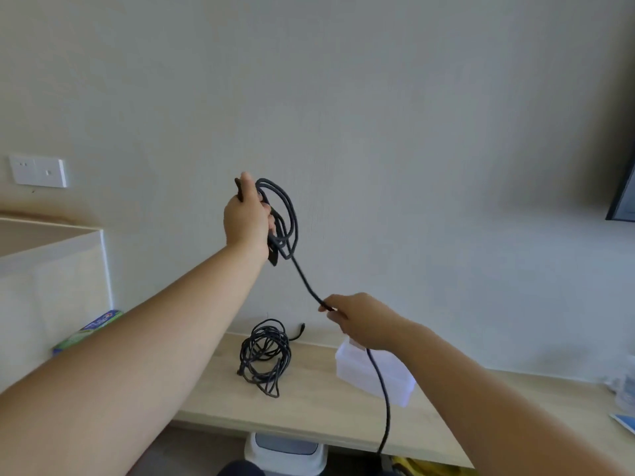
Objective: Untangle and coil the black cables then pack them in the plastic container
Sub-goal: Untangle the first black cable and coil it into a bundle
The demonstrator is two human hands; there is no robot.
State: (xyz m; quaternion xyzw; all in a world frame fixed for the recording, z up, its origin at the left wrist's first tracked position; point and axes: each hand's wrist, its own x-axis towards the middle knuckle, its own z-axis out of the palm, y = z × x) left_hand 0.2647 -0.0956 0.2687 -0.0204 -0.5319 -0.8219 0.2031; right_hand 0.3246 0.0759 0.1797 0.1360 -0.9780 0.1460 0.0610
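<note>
Black cable (pixel 304 280) half coiled: left hand (pixel 245 218) grips the loops up high, right hand (pixel 357 321) pinches the slack lower right. Keep loops even w/ no twist; plastic box (pixel 354 369) sits on desk (pixel 309 413), near right.

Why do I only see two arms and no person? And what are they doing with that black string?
The camera sits on the person's head and looks forward and down, so only their arms show. There is no machine here, just two bare hands. The left hand holds up a black cable wound into loops. The right hand grips the loose part of that same cable, which hangs down past the edge of the table. On the table lie a second cable bundle and a clear plastic container, partly hidden behind the right hand.
</note>
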